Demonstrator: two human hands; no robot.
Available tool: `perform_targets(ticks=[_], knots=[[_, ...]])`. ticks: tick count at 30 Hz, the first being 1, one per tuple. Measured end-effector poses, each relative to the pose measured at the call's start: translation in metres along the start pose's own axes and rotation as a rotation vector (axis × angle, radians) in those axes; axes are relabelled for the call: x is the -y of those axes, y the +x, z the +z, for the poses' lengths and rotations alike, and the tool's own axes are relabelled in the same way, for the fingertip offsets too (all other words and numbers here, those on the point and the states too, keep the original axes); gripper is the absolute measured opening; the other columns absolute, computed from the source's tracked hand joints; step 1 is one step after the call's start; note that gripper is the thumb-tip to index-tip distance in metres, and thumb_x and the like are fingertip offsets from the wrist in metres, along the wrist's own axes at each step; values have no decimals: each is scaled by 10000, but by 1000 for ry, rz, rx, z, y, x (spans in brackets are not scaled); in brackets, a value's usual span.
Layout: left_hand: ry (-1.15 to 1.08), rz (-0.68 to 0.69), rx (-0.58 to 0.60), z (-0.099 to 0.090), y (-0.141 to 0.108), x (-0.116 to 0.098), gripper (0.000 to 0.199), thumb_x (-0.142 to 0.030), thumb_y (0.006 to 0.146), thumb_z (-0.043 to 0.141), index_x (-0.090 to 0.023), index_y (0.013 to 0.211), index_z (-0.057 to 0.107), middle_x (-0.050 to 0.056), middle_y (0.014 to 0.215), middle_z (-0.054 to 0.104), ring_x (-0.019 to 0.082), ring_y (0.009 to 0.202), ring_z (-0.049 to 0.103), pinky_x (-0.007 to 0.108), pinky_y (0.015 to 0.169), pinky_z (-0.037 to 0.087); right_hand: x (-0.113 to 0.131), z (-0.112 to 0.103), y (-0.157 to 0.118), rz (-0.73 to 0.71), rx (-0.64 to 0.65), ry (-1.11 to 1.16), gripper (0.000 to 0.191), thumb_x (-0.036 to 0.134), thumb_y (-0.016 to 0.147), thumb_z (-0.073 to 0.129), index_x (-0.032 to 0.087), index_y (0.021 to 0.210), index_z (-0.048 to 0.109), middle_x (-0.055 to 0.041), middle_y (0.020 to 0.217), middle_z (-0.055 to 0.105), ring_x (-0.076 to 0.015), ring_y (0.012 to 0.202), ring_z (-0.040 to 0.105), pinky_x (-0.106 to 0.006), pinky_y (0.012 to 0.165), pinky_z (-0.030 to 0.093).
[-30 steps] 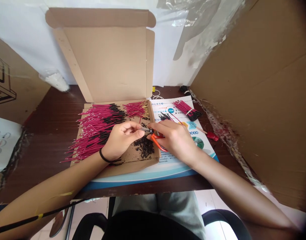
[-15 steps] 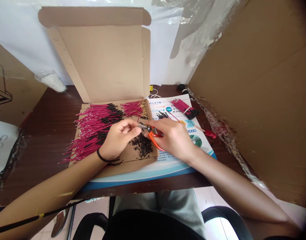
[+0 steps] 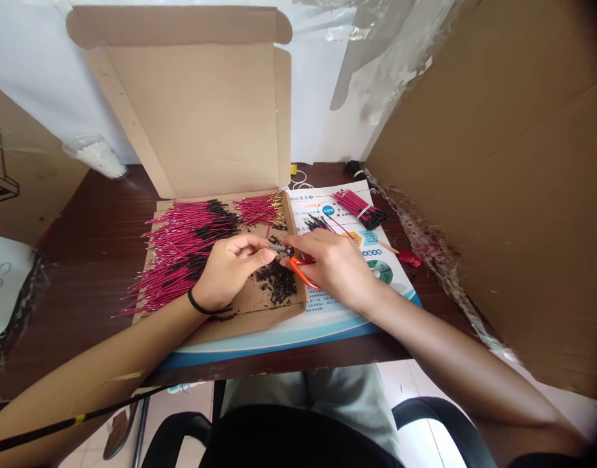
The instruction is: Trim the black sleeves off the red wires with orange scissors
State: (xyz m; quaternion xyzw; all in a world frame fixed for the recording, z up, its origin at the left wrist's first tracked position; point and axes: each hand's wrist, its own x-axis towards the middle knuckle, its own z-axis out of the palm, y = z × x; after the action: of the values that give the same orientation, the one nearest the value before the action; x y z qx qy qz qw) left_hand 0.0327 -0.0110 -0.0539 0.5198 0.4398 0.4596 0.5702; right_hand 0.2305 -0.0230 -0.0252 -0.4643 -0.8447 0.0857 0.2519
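My right hand is wrapped round small orange-handled scissors, whose blades point left toward my other hand. My left hand is closed in a pinch right at the blade tips; what its fingers hold is too small to make out. Both hands are above an open cardboard box. In the box's left half lie many red wires with black sleeves. A smaller group of red wires with gold ends lies at the back. Black scraps are heaped below the scissors.
A printed sheet lies under the box, bearing a banded bundle of red wires and loose black-ended pieces. A red-tipped stick is at right. A plastic cup stands back left. Cardboard panels flank the table.
The view has shifted slightly. The scissor blades look closer together than before; both hands stay in nearly the same place.
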Motion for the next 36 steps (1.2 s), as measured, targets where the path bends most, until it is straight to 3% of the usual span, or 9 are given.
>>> perform_targets(ticks=[5, 11, 36], knots=[[-2, -3, 3, 0, 1, 2, 207, -321, 647, 795, -170, 755, 702, 5, 728, 675, 94, 676, 595, 196, 652, 470, -2, 4, -1, 14, 9, -69, 214, 314, 867, 569, 181, 968, 702, -48, 767, 688, -165, 689, 612, -269, 556, 376], [-58, 16, 4, -1, 1, 3, 186, -325, 681, 773, -180, 779, 710, 12, 765, 683, 106, 722, 604, 218, 709, 479, 3, -1, 1, 39, -56, 18, 301, 320, 863, 567, 190, 1111, 677, -54, 862, 713, -166, 761, 631, -274, 643, 437], [-39, 64, 15, -1, 1, 3, 189, -333, 695, 761, -192, 807, 706, 23, 804, 688, 125, 736, 608, 256, 744, 476, 7, -2, 2, 47, -19, 82, 350, 298, 867, 552, 196, 1188, 647, -44, 865, 695, -151, 757, 607, -276, 686, 452]])
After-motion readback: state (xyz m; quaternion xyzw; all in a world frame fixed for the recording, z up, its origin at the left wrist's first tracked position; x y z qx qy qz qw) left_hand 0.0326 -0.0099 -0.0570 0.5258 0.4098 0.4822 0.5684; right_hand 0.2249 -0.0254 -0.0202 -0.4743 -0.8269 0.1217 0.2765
